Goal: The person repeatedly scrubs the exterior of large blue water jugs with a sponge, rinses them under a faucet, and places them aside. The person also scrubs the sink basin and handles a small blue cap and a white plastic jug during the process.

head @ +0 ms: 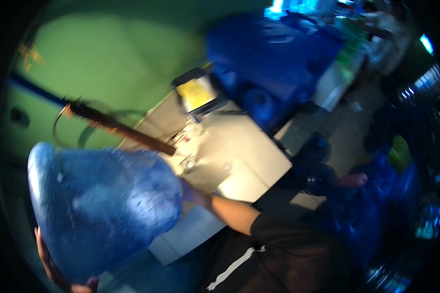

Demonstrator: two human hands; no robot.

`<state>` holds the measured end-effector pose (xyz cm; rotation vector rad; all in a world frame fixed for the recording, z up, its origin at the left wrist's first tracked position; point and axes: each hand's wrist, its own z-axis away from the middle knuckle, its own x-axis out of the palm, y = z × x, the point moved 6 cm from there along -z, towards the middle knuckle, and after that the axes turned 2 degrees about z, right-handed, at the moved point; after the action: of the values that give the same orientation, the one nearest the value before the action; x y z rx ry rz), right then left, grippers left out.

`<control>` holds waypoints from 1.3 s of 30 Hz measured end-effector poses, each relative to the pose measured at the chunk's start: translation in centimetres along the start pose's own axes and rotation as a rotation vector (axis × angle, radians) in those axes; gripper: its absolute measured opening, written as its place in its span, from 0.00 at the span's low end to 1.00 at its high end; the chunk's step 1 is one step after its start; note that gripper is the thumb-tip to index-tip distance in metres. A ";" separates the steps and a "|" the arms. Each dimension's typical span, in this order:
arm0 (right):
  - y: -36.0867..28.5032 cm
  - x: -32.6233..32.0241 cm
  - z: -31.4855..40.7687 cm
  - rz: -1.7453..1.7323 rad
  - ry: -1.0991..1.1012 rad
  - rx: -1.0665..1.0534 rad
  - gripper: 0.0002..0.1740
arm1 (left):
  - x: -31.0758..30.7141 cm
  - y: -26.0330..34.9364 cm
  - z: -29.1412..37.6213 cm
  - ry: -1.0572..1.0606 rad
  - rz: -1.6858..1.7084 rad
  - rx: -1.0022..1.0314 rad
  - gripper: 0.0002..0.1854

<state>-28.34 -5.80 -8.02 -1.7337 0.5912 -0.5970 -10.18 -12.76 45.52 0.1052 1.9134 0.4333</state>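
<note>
A large blue translucent plastic jug (106, 205), probably a water bottle, is held tilted between my two hands at the lower left. My left hand (53, 265) grips its lower left side, with only some fingers and part of the palm showing. From the black sleeve, my right arm reaches to the jug's other end; my right hand (194, 193) is mostly hidden behind it. Just beyond the jug, a rusty brown rod or pipe (128, 130) joined to a blue hose (36, 88) slants over a pale tiled surface (256, 154). The picture is blurred.
A dark-edged tray or box with a yellow item (195, 93) sits at the tiled surface's far corner. Crumpled scraps (189, 137) lie nearby. A green wall (106, 55) stands behind. Large blue containers (264, 55) are beyond, and another person (387, 40) is at the upper right.
</note>
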 end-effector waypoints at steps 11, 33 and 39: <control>-1.2 0.8 -3.0 -0.691 0.046 0.489 0.25 | -1.6 1.6 -0.9 -0.003 -0.127 0.084 0.67; -2.2 6.0 -2.8 -0.728 -0.052 0.483 0.24 | 3.3 10.9 -3.6 -0.065 -0.508 0.237 0.49; -1.1 3.6 -2.8 -0.721 0.014 0.532 0.23 | 6.0 8.3 -0.8 -0.281 -0.475 0.264 0.58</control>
<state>-27.42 -9.92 -6.01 -1.3950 -0.2127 -1.1479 -14.26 -3.60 43.38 -0.1112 1.6394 -0.1493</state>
